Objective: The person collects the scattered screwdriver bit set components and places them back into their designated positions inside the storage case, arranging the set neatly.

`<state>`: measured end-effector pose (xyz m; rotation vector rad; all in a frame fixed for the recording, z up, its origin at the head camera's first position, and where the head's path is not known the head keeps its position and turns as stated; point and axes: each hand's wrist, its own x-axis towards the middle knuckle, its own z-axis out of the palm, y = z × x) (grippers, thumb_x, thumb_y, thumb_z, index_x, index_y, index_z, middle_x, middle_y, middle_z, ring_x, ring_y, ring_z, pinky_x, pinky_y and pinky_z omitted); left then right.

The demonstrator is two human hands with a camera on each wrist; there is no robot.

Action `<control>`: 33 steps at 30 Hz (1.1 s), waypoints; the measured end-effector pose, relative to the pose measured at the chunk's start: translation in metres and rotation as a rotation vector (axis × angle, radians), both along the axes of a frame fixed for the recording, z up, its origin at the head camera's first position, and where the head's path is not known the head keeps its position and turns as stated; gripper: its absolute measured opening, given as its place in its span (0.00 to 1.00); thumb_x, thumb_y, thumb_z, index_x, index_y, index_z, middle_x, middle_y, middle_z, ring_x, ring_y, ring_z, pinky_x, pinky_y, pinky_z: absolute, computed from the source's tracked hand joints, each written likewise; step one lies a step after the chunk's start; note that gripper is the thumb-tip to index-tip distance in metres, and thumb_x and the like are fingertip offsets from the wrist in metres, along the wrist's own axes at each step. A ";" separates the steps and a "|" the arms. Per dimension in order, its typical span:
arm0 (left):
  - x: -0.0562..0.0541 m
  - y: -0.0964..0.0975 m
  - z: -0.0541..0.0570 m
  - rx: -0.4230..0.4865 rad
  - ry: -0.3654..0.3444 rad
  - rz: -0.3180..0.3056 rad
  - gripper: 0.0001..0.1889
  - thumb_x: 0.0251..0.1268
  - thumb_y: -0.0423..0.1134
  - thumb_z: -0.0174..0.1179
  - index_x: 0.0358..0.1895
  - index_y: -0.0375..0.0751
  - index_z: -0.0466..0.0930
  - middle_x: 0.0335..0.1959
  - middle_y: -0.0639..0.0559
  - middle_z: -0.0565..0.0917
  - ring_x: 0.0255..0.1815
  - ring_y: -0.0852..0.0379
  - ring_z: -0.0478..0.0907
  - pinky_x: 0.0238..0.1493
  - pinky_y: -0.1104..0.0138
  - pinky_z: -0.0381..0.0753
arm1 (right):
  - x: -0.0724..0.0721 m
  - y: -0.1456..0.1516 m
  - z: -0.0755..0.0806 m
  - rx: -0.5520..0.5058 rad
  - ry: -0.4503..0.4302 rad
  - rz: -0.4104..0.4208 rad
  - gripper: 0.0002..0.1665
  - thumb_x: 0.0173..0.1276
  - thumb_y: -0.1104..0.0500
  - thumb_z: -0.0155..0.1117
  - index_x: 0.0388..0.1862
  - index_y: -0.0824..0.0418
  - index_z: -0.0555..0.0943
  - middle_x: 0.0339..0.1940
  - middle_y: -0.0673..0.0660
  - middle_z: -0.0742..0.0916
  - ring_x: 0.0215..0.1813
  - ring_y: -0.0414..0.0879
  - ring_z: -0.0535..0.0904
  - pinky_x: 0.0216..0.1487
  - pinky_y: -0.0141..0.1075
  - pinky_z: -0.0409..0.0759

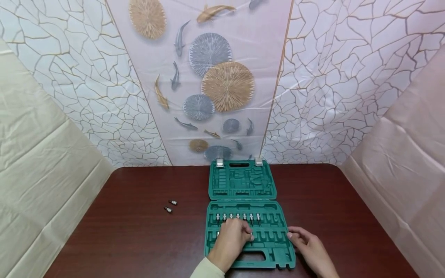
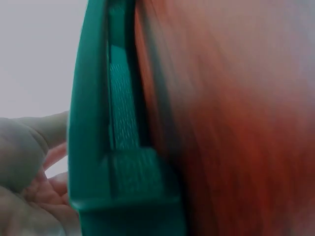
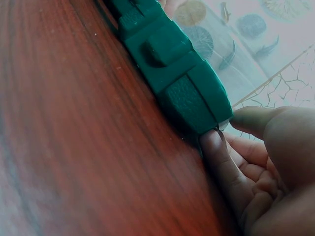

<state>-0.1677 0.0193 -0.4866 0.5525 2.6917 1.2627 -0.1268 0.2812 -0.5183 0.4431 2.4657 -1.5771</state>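
A green tool case (image 1: 246, 250) lies unfolded on the table, its lid (image 1: 240, 175) laid back towards the wall. Over the lower half, my left hand (image 1: 232, 237) has thumb and curled forefinger together at a small silver bit socket (image 1: 252, 243), mostly hidden by the fingertips, at the second row of slots. Several silver bit sockets (image 1: 245, 217) with dark tips stand in the upper row. My right hand (image 1: 311, 247) grips the case's right edge; the right wrist view shows its thumb (image 3: 253, 120) on the rim and a finger (image 3: 216, 145) against the side below.
Two loose bit sockets (image 1: 168, 209) lie on the dark red-brown table (image 1: 139, 235) left of the case. Two metal latches (image 1: 220, 162) stand at the lid's far edge. A patterned cloth (image 1: 222, 116) hangs behind the table, with plain beige cloth on both sides.
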 end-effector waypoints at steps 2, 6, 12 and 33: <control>0.002 0.000 0.000 -0.022 0.017 -0.009 0.05 0.61 0.32 0.76 0.30 0.46 0.93 0.28 0.61 0.89 0.33 0.66 0.85 0.33 0.68 0.84 | 0.000 0.000 -0.001 0.002 -0.002 0.000 0.33 0.79 0.43 0.64 0.69 0.67 0.80 0.52 0.59 0.88 0.52 0.51 0.87 0.47 0.47 0.88; 0.012 0.003 0.002 -0.194 0.117 -0.031 0.08 0.68 0.34 0.71 0.29 0.44 0.90 0.26 0.57 0.86 0.27 0.64 0.81 0.27 0.69 0.80 | -0.001 -0.001 -0.003 -0.013 -0.020 0.003 0.34 0.79 0.43 0.64 0.69 0.67 0.79 0.53 0.60 0.88 0.53 0.52 0.86 0.48 0.48 0.88; 0.032 0.016 0.008 -0.672 0.399 -0.038 0.12 0.73 0.37 0.65 0.27 0.45 0.86 0.21 0.51 0.76 0.22 0.56 0.75 0.18 0.63 0.79 | -0.001 -0.003 -0.003 -0.025 -0.022 0.013 0.33 0.79 0.43 0.64 0.69 0.68 0.79 0.52 0.60 0.87 0.53 0.52 0.86 0.49 0.48 0.87; 0.021 -0.006 0.029 -0.581 0.352 -0.173 0.04 0.72 0.47 0.69 0.42 0.55 0.91 0.32 0.58 0.85 0.26 0.59 0.81 0.17 0.62 0.73 | -0.004 -0.001 -0.003 0.009 -0.014 0.022 0.35 0.79 0.42 0.64 0.69 0.68 0.79 0.52 0.60 0.88 0.52 0.52 0.86 0.47 0.47 0.87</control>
